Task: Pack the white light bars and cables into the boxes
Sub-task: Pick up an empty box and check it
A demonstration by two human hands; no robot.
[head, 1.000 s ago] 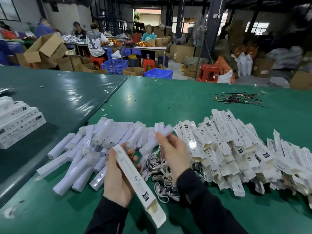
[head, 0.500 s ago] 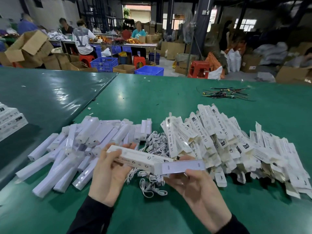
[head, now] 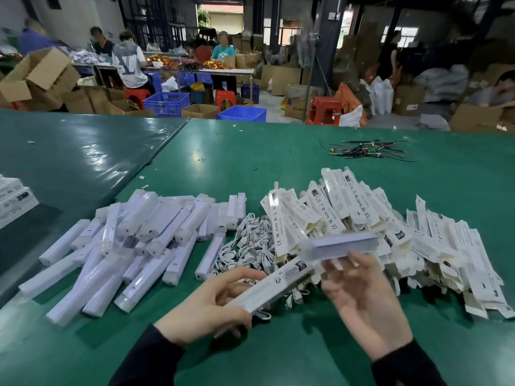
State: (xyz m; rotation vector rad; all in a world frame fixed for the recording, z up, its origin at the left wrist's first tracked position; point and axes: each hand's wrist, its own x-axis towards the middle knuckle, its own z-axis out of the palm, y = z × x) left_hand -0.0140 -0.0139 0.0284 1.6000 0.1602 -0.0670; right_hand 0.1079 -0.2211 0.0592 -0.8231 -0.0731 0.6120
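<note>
My left hand point(head: 211, 305) grips a long white box point(head: 274, 286) near the table's front, its open end pointing up and right. My right hand point(head: 359, 296) holds a white light bar point(head: 338, 245) in its fingertips, just above that open end. A heap of wrapped white light bars point(head: 133, 246) lies to the left. White cables point(head: 250, 246) are tangled in the middle. A big pile of flat white boxes point(head: 390, 232) spreads to the right.
The green table point(head: 250, 151) stretches ahead, with a bundle of dark wires point(head: 365, 151) at the far right. Packed white boxes point(head: 14, 201) are stacked at the left edge on a darker table. Beyond are people, cardboard cartons and blue crates.
The light bar has come away from the box mouth and now sits higher and to the right. The box has tilted, its open end raised toward the right hand.
</note>
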